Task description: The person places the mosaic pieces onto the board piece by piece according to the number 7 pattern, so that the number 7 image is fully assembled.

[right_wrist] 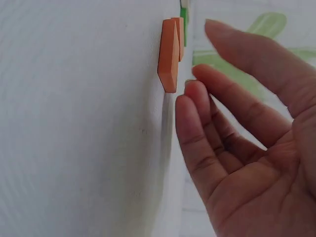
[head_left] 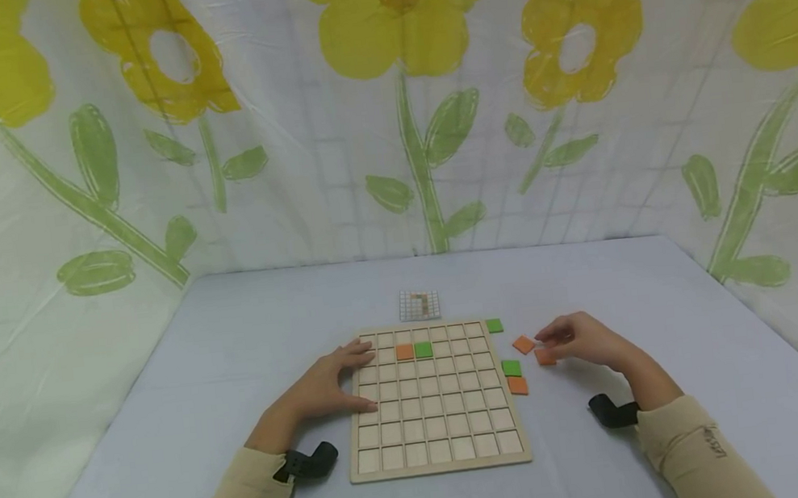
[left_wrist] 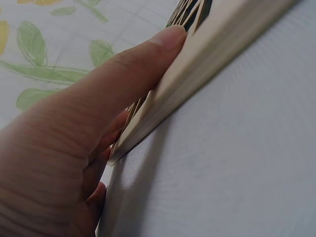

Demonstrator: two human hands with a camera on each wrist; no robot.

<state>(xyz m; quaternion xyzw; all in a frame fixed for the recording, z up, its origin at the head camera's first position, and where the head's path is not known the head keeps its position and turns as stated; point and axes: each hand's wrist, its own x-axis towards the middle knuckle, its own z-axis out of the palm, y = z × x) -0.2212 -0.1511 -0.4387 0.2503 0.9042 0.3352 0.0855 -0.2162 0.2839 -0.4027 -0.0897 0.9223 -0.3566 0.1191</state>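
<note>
A wooden grid board lies flat before me. My left hand rests on its left side, the thumb on top of the wooden rim and the fingers spread farther up. In the board's second row from the back, an orange square tile sits beside a green tile. Right of the board, my right hand hovers at a loose orange tile. The right wrist view shows its fingers loosely bent with nothing between them, apart from an orange tile.
Another orange tile lies just left of the right hand. Along the board's right edge are a green tile, an orange tile and, farther back, a green tile. Behind the board lies a small card with a grid pattern.
</note>
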